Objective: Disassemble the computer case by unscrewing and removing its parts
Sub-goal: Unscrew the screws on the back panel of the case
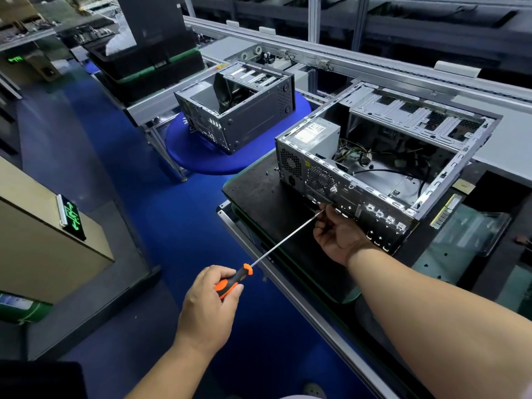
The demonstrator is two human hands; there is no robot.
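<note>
My left hand [211, 298] is gripping the screwdriver [259, 259] handle tight. My right hand [339, 234] is pinching its tip against the computer case [374, 168] on the tabletop [253, 191]. I think I should be pushing straight, turning slowly.

Bare grey sheet metal is gleaming on the computer case [383, 156]; the screwdriver [276, 249] is showing a polished steel shaft, matt orange-black handle.

Black work mat [253, 191] on bench: open computer case [374, 168] lies on its side on it, a few loose screws [270, 170] just beside the rear panel. Second case [236, 110] sits on blue round stool [195, 151].
</note>
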